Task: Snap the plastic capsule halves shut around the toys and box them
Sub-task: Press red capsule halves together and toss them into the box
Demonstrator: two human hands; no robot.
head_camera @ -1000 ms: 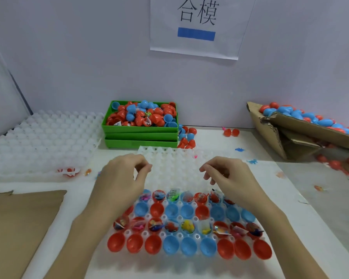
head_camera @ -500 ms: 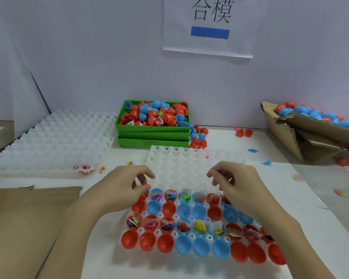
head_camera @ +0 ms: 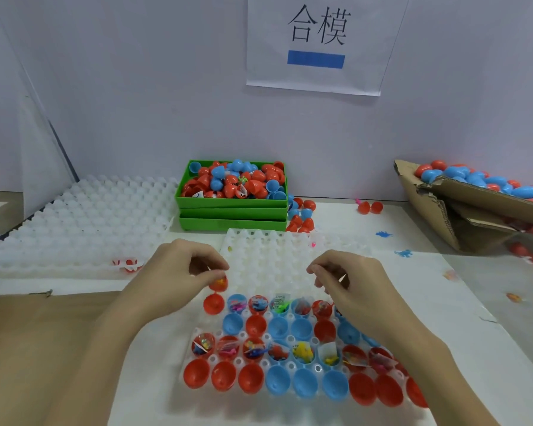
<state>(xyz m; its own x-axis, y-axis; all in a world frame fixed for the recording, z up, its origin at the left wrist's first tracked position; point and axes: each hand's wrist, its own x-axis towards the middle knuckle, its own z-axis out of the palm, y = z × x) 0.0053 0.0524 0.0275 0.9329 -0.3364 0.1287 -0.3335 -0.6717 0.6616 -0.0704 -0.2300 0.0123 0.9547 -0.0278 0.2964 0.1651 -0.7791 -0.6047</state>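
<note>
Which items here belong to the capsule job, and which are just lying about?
In use: left hand, right hand, red capsule half, white tray, cardboard box.
Lying about: wall sign, blue dinosaur toys, spare white trays.

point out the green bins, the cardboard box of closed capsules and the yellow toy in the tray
green bins (head_camera: 231,224): head view, front wall of the bottom bin
cardboard box (head_camera: 450,216): head view, torn left flap
yellow toy (head_camera: 303,351): head view, the toy's body in its capsule half

Bright even light, soft shadows, edges warped.
</note>
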